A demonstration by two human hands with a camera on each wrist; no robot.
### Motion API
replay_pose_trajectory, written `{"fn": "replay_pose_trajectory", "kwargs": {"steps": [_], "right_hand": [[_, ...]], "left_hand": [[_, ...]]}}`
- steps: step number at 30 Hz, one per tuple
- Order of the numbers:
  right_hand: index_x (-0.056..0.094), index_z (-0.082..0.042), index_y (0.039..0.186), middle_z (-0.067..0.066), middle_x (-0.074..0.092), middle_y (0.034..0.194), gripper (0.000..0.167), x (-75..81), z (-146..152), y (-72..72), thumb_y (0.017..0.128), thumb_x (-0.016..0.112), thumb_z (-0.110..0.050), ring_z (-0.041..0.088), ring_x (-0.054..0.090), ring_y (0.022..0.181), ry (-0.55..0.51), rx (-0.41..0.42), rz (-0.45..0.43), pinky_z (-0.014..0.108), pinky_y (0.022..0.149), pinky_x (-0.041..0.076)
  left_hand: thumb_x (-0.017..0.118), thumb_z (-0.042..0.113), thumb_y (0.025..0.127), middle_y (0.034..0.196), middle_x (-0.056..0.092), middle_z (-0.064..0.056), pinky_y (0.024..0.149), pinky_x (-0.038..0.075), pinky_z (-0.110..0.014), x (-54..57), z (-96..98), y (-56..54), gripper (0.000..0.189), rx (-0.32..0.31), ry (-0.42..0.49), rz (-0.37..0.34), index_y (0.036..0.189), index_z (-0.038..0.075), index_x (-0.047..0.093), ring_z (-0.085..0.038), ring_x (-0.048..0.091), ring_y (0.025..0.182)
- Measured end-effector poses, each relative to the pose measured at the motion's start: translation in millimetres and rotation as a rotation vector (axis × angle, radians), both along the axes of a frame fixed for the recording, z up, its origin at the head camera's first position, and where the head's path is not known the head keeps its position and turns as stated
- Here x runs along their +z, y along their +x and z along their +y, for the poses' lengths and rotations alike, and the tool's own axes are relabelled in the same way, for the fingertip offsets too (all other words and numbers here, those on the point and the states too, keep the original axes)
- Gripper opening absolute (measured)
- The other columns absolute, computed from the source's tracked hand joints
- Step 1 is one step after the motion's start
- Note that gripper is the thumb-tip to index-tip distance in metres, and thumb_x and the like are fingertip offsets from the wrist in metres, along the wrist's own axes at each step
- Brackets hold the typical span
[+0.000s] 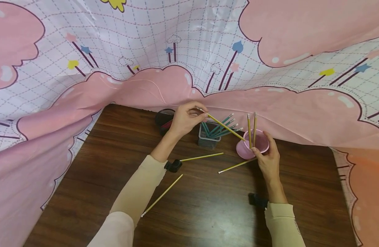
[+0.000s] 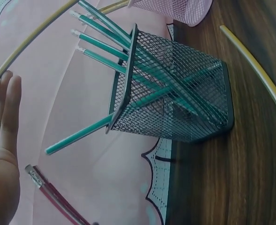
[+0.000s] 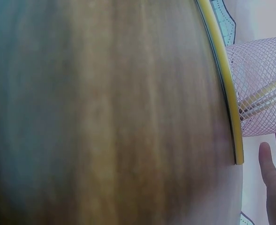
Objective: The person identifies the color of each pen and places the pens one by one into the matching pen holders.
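Observation:
My left hand (image 1: 187, 118) pinches a yellow pencil (image 1: 224, 126) near its eraser end. The pencil slants down to the right, its other end at the rim of a pink mesh pencil cup (image 1: 243, 152). Around that cup's right side and front rim, my right hand (image 1: 269, 163) holds with thumb and fingers. Two yellow pencils (image 1: 249, 128) stand in the cup, erasers up. In the right wrist view, their lower ends show through the pink mesh (image 3: 257, 61). Below my left hand is a square black mesh holder (image 2: 175, 112) with several green pencils (image 2: 100, 45).
Three loose yellow pencils lie on the dark wooden table (image 1: 208, 206): one near the left wrist (image 1: 202, 157), one farther front (image 1: 162, 195), one beside the pink cup (image 1: 235, 166). A dark round holder (image 1: 162, 118) with red pencils (image 2: 53, 197) stands behind the left forearm. Patterned cloth hangs behind.

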State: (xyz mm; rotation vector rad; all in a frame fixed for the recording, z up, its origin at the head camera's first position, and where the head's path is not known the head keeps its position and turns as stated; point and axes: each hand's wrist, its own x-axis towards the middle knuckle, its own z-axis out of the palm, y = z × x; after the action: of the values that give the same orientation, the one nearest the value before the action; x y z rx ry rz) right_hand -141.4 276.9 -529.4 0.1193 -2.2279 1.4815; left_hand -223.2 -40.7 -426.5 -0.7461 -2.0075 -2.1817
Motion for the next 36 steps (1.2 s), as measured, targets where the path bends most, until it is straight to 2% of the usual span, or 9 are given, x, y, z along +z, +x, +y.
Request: {"fn": "replay_pose_trajectory", "kwargs": {"steps": [5, 9, 14, 19, 21, 24, 29, 32, 36], "right_hand": [[0.048, 0.006, 0.141, 0.028, 0.052, 0.137, 0.074, 0.3, -1, -1.2, 0.073, 0.077, 0.017, 0.039, 0.048, 0.126, 0.018, 0.000, 0.015, 0.032, 0.109, 0.036], [0.048, 0.006, 0.141, 0.028, 0.052, 0.137, 0.074, 1.2, -1, -1.6, 0.073, 0.076, 0.018, 0.035, 0.049, 0.127, 0.017, 0.001, 0.015, 0.032, 0.109, 0.037], [0.048, 0.005, 0.141, 0.027, 0.052, 0.138, 0.074, 1.0, -1, -2.0, 0.074, 0.076, 0.017, 0.035, 0.049, 0.126, 0.016, 0.006, 0.006, 0.031, 0.107, 0.038], [0.048, 0.005, 0.141, 0.028, 0.052, 0.137, 0.073, -1.0, -1, -1.2, 0.075, 0.077, 0.015, 0.033, 0.050, 0.125, 0.009, 0.012, 0.003, 0.026, 0.105, 0.039], [0.049, 0.005, 0.141, 0.029, 0.052, 0.136, 0.073, -1.5, 0, -0.4, 0.075, 0.077, 0.015, 0.035, 0.050, 0.125, -0.004, 0.013, 0.007, 0.027, 0.105, 0.039], [0.049, 0.005, 0.141, 0.029, 0.051, 0.137, 0.072, -1.4, 1, 0.9, 0.075, 0.077, 0.015, 0.040, 0.048, 0.125, -0.023, 0.012, 0.005, 0.030, 0.106, 0.039], [0.048, 0.006, 0.142, 0.028, 0.051, 0.138, 0.073, -1.4, 2, 0.9, 0.076, 0.077, 0.015, 0.042, 0.048, 0.124, -0.015, 0.019, -0.001, 0.033, 0.107, 0.039], [0.048, 0.006, 0.142, 0.028, 0.051, 0.138, 0.073, -1.2, 1, 0.3, 0.075, 0.077, 0.015, 0.041, 0.048, 0.124, 0.004, 0.018, 0.000, 0.031, 0.107, 0.039], [0.048, 0.005, 0.142, 0.027, 0.051, 0.139, 0.072, -0.2, 1, 0.0, 0.076, 0.076, 0.014, 0.037, 0.048, 0.126, 0.018, 0.007, -0.010, 0.028, 0.107, 0.038]], "left_hand": [[0.072, -0.010, 0.085, 0.092, 0.068, -0.020, 0.068, 0.061, -0.038, -9.7, 4.7, -9.0, 0.013, 0.012, -0.002, 0.002, 0.098, -0.010, 0.069, -0.032, 0.071, 0.071], [0.074, -0.006, 0.085, 0.092, 0.068, -0.018, 0.069, 0.061, -0.037, -9.8, 8.1, -9.2, 0.013, 0.006, -0.001, 0.014, 0.097, -0.008, 0.070, -0.033, 0.071, 0.073], [0.075, -0.003, 0.086, 0.093, 0.069, -0.018, 0.070, 0.061, -0.037, -7.8, 15.6, -9.5, 0.012, -0.006, -0.015, 0.072, 0.097, -0.007, 0.070, -0.035, 0.071, 0.079], [0.075, -0.003, 0.086, 0.094, 0.069, -0.017, 0.076, 0.059, -0.033, -4.1, 28.6, -9.8, 0.013, 0.010, -0.065, 0.124, 0.097, -0.007, 0.071, -0.020, 0.071, 0.082], [0.075, -0.002, 0.086, 0.095, 0.070, -0.015, 0.078, 0.059, -0.031, -2.3, 35.8, -9.2, 0.013, -0.002, -0.086, 0.131, 0.097, -0.006, 0.071, -0.016, 0.071, 0.084], [0.074, -0.002, 0.086, 0.096, 0.071, -0.010, 0.077, 0.058, -0.028, -1.7, 48.0, -8.7, 0.011, -0.018, -0.135, 0.200, 0.097, -0.003, 0.073, -0.011, 0.069, 0.085], [0.075, 0.002, 0.087, 0.095, 0.072, -0.001, 0.073, 0.056, -0.024, -3.5, 61.1, -8.5, 0.011, -0.021, -0.242, 0.375, 0.098, 0.005, 0.075, -0.004, 0.066, 0.086], [0.075, 0.004, 0.087, 0.097, 0.073, 0.001, 0.073, 0.057, -0.028, -4.2, 63.1, -6.6, 0.013, -0.021, -0.287, 0.407, 0.099, 0.008, 0.076, -0.001, 0.065, 0.087], [0.074, 0.003, 0.088, 0.099, 0.073, 0.000, 0.072, 0.058, -0.033, -4.6, 64.1, -4.4, 0.015, -0.025, -0.308, 0.410, 0.101, 0.008, 0.076, -0.002, 0.065, 0.088]]}}
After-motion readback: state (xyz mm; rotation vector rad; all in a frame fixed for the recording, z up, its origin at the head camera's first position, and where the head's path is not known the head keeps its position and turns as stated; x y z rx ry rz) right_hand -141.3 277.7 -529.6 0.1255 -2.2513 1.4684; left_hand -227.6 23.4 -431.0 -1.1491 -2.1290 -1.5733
